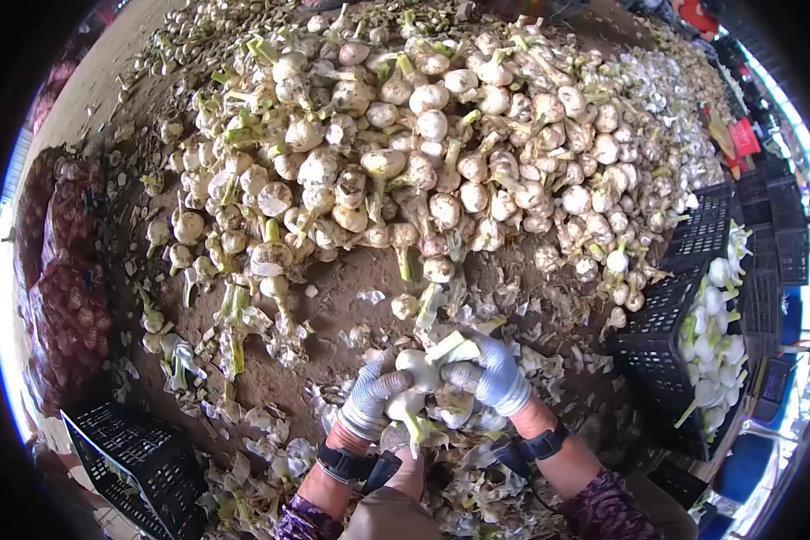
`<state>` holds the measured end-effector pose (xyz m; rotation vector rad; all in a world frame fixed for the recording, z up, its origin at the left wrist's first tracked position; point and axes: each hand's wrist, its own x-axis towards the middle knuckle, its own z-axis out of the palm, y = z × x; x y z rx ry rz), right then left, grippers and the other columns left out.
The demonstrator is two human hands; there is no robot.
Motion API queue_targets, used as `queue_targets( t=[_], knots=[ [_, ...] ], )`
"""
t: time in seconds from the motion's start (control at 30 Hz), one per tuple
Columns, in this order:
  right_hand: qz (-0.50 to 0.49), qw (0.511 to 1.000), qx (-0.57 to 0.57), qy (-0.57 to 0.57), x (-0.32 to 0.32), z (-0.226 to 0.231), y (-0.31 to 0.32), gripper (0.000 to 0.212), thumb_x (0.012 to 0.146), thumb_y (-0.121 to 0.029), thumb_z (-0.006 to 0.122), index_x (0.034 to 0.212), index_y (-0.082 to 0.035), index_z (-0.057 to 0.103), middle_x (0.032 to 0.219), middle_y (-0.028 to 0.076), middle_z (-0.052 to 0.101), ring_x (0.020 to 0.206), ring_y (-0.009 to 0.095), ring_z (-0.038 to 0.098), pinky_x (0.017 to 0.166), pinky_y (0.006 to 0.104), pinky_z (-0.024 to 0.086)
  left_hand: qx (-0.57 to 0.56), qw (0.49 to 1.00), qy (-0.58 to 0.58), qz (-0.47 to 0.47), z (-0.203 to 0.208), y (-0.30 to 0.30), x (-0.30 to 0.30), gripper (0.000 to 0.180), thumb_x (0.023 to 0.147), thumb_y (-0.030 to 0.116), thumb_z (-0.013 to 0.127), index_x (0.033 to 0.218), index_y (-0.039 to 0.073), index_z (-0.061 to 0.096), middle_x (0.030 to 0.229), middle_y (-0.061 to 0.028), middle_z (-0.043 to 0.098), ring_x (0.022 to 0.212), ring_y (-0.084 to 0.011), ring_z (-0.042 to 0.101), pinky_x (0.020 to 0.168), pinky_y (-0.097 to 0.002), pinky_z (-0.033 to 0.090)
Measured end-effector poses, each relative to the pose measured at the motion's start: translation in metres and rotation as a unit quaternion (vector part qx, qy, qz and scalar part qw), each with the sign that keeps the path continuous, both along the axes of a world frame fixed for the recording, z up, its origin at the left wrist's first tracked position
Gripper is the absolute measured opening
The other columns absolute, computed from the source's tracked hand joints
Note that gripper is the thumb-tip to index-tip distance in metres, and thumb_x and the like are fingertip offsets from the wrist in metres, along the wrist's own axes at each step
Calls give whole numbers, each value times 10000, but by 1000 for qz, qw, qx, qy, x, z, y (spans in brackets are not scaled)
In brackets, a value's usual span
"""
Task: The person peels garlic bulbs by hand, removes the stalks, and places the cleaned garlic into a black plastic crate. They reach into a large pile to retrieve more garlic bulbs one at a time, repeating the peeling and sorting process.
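Both my hands wear pale, dirt-marked work gloves and meet low in the middle. My left hand curls its fingers round a white garlic bulb from the left. My right hand pinches by the thick, pale-green stem on its right side. Just below the fingers is a second white bulb, its green stem pointing down; whether a finger also supports it, I cannot tell. Loose peeled skins lie under my hands.
Ahead spreads a large heap of soil-marked garlic. On the right stands a black plastic crate beside clean white bulbs. Another black crate tilts at lower left, near red net sacks. Dry skins litter the brown ground.
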<state>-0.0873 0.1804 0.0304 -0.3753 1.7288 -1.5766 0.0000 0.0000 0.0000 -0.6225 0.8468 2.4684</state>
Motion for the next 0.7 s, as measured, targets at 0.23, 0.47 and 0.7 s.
queue_targets(
  t=[0.23,0.47,0.7],
  knots=[
    [-131,985,-7,-108,16,-10,-4,247,751,-17,652,997,-6,625,868,29,650,786,92,572,716,251,475,-245,966,71,48,17,15,7,800,640,248,802,1258,-48,389,1088,-111,555,971,-184,545,849,-287,451],
    [11,980,123,157,10,-40,-4,350,723,46,560,1065,-24,592,869,74,653,769,133,610,662,287,491,-26,999,-11,26,14,6,13,622,698,312,730,1158,-44,508,999,-95,599,921,-180,565,826,-268,451],
    [-185,973,-22,-139,4,-31,29,506,777,-196,681,1210,-20,489,1003,61,592,764,89,548,647,195,454,-137,988,30,59,19,13,2,729,704,288,745,1246,-58,400,1028,-97,573,908,-164,558,836,-283,454]
  ],
)
